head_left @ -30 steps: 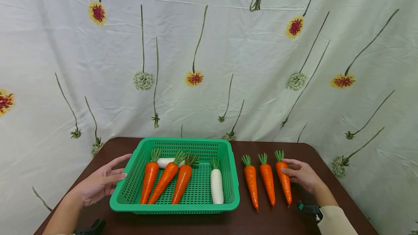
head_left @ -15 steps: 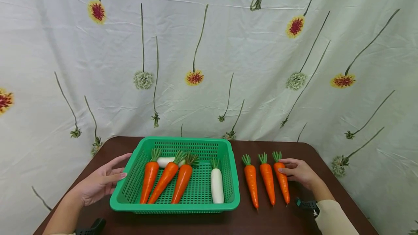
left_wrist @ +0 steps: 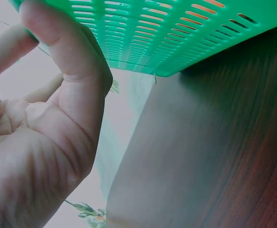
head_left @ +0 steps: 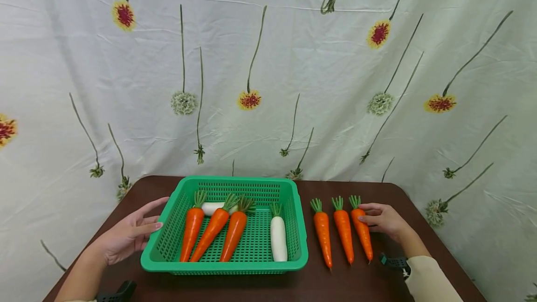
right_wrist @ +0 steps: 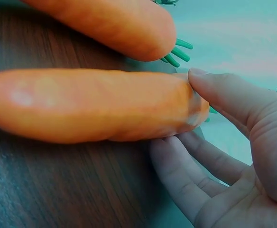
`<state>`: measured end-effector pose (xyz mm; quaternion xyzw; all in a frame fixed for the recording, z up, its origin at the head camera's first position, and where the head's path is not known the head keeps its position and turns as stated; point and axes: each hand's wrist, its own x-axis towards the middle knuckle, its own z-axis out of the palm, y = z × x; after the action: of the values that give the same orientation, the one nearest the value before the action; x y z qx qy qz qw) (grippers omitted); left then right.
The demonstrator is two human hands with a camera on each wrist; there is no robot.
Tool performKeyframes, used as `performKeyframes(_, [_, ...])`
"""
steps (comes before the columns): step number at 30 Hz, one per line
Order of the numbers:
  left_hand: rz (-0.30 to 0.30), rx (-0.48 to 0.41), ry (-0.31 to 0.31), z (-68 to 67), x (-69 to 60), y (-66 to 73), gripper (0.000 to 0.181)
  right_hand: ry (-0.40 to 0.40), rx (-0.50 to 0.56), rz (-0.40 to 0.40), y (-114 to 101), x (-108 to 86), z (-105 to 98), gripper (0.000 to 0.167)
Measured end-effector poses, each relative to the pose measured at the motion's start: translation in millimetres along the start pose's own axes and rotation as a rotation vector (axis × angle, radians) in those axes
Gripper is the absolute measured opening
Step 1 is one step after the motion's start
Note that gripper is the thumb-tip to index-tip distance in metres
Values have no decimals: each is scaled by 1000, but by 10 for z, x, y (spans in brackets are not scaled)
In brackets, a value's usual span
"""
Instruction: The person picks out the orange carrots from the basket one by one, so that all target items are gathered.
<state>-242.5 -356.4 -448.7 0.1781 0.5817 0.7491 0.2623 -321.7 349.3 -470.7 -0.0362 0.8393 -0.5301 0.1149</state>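
In the head view a green basket (head_left: 224, 265) holds three orange carrots, one of them a carrot (head_left: 192, 234) at its left, and two white radishes, including a radish (head_left: 278, 239) at the right. My left hand (head_left: 127, 234) touches the basket's left rim with thumb and fingers; the left wrist view shows this hand (left_wrist: 48, 109) against the basket's wall (left_wrist: 143, 28). Right of the basket, three carrots lie side by side. My right hand (head_left: 388, 222) pinches the rightmost carrot (head_left: 362, 232) near its leafy top, thumb and fingers on opposite sides in the right wrist view.
The brown table (head_left: 260, 288) runs back to a pale floral cloth (head_left: 335, 153) behind it. Two other loose carrots, a near one (head_left: 322, 234) and a middle one (head_left: 343, 231), lie between the basket and my right hand. Dark bands circle both wrists.
My right hand has shifted slightly left with the rightmost carrot, which now lies closer to the middle loose carrot. The left hand and the basket have stayed in place.
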Motion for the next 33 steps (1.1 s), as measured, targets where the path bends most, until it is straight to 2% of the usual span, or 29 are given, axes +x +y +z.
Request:
performKeyframes(7, [-1,-7,-3,-13,4,-11,67,-20,-29,-15,-42,-28,27,64])
performKeyframes(9, [-1,-5,-4,-9,5,-12,67,-1,-41,-13,-61,-35,38,62])
performKeyframes(12, [-1,-2,-3,-1,7,-9,69,52,-129,-38,-88,-28,45,59])
performKeyframes(17, [-4,-2,5,9,6,-4,71,199,-302,-113,-160,47,66,52])
performKeyframes(21, [-4,0,7,13,10,6,71,265,-330,-163,-301,84,109,49])
performKeyframes(26, [-4,1,7,13,18,8,70,283,-373,-216,-510,95,191,46])
performKeyframes(33, [-15,15,26,17,3,19,72,239,-404,-295,-756,105,349,42])
